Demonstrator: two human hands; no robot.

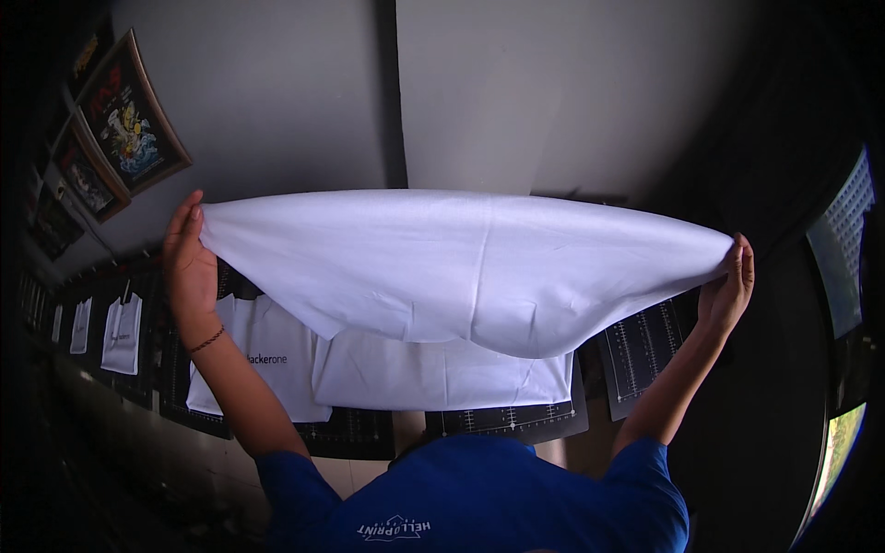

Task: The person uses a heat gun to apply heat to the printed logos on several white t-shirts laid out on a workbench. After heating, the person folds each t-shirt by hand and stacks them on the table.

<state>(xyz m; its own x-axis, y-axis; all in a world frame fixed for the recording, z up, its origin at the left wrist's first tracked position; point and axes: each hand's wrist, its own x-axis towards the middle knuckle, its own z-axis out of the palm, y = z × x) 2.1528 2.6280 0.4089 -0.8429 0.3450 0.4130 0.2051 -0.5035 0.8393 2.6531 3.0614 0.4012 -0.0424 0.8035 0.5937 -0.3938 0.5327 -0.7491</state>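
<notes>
A white garment (470, 267) is stretched wide in the air in front of me, sagging in the middle. My left hand (189, 263) pinches its left end, with a thin bracelet on that wrist. My right hand (728, 290) grips its right end. Below it, another white folded garment (433, 373) lies flat on a black gridded mat (502, 419) on the table. My blue shirt fills the lower middle of the view.
A white shirt with small printed text (263, 355) lies on the mat at the left. More white garments (122, 332) rest along the far left of the table. Framed pictures (129, 115) hang on the grey wall. Another gridded mat (641, 346) sits at the right.
</notes>
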